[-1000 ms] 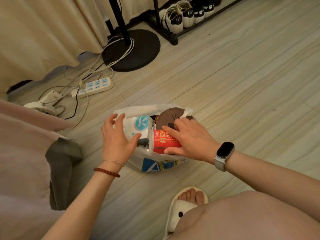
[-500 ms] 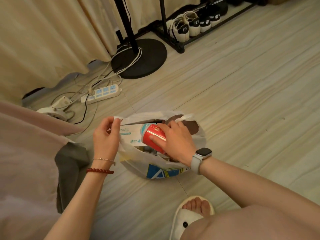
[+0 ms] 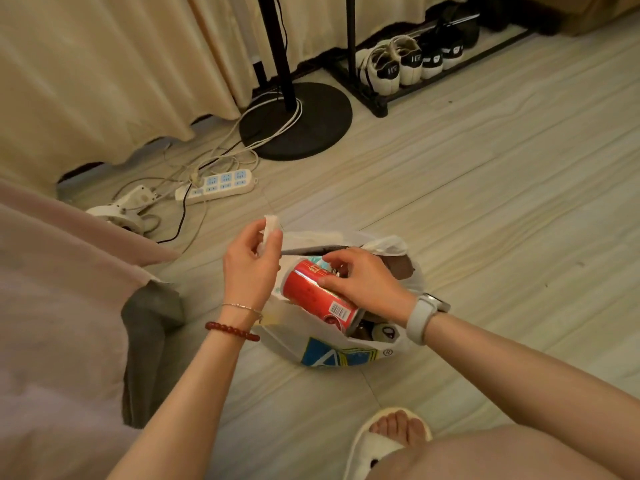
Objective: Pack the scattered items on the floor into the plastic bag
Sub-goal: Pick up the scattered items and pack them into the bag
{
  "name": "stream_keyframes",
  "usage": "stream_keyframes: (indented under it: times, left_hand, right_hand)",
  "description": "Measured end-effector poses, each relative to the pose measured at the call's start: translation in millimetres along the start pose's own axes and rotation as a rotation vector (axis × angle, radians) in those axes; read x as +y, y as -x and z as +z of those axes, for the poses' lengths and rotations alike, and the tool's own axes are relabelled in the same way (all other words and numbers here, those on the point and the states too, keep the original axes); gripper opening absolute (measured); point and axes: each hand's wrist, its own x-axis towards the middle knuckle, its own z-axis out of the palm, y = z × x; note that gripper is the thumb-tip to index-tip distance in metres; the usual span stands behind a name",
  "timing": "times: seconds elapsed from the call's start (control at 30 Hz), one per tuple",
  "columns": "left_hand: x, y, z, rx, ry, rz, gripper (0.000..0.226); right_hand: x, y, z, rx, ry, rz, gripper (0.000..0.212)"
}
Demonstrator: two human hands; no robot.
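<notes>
Counts, head view:
- Hands: 2, left hand and right hand.
- Plastic bag: 1, on the floor.
- Red can: 1, at the bag mouth.
- Other items inside the bag: some were visible, number could not be told.
- Bracelets on the left wrist: 2, a thin chain and a red bead bracelet.
- Smartwatch: 1, right wrist.
- Slipper: 1 in frame.
- Power strip: 1.
- Round black stand base: 1.
- Shoe rack: 1.
- White sneakers on it: 2. Darker shoes further along, count unclear.
</notes>
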Motion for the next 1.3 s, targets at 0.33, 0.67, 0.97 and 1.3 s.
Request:
stream_keyframes:
  times: [0.33, 0.67, 0.97, 1.3]
  left_hand:
    - [8.0, -12.2, -8.5, 0.003, 0.235, -0.151, 0.020]
    - [78.6, -28.5, 20.9, -0.072, 0.354, -0.022, 0.029]
    - [141.2, -50.8, 79.2, -0.323, 0.439, 0.084, 0.026]
    - [153.6, -24.2, 213.8, -0.523, 0.206, 0.317, 0.023]
  right_hand:
    - [29.1, 12.5, -85.1, 0.356, -0.209, 0.515, 0.038]
    - [17.0, 43.4, -144.8, 0.462, -0.418, 0.372, 0.031]
    - [24.6, 93.4, -213.2, 0.983, -0.189, 0.191, 0.038]
    - [114.1, 154.1, -262.2, 1.335, -0.019, 0.232, 0.019]
